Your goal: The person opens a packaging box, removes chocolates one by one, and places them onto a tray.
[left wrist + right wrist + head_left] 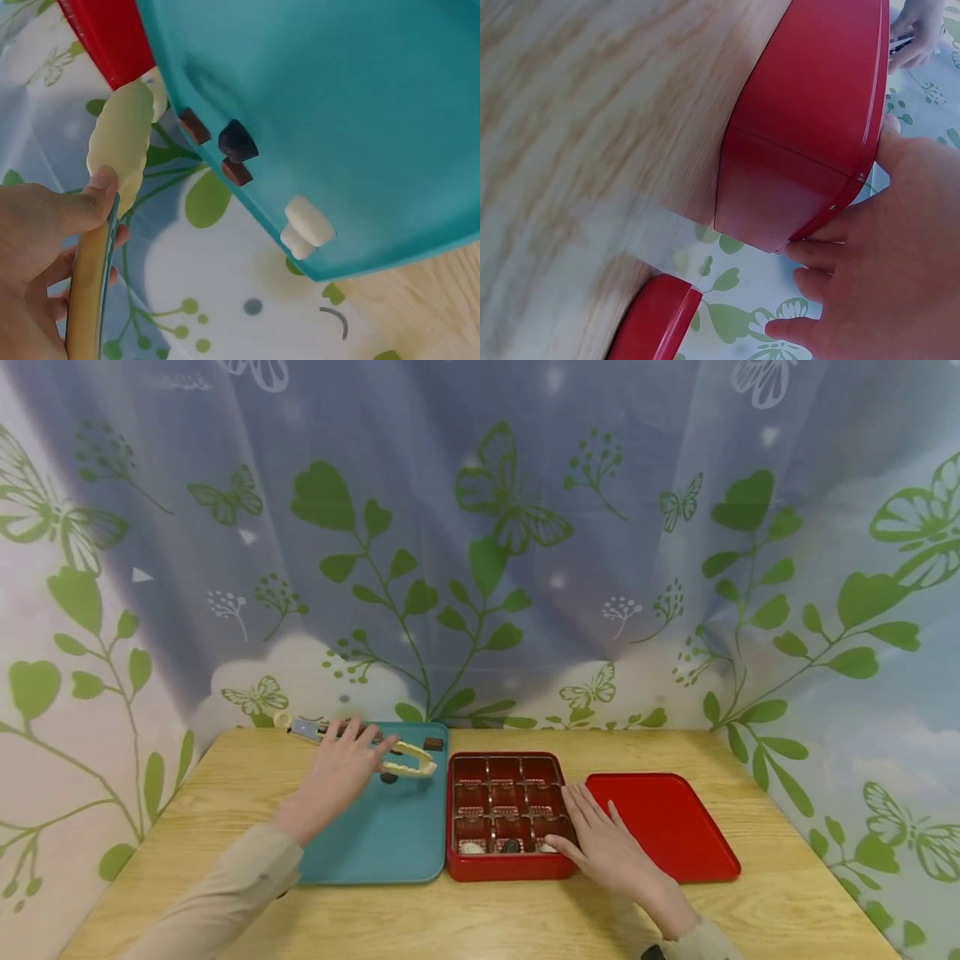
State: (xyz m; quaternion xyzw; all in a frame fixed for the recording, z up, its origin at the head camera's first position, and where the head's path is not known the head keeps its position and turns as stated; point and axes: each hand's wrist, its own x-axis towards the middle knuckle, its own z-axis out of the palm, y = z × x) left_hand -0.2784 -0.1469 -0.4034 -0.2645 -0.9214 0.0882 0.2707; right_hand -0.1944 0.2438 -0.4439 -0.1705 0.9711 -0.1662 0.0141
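Left hand (347,770) is gripping tongs (120,142) over tray (375,843), fingers curled round; right hand (609,850) is touching box (512,867), fingers extended, holding nothing.

No text can be read for certain. On the curtain (442,527), toward 10 o'clock in the head view, runs a faint pale script (183,382), too blurred to make out. Toward 6 o'clock, pale marks (470,811) inside the box (510,867) are too small to tell as lettering.
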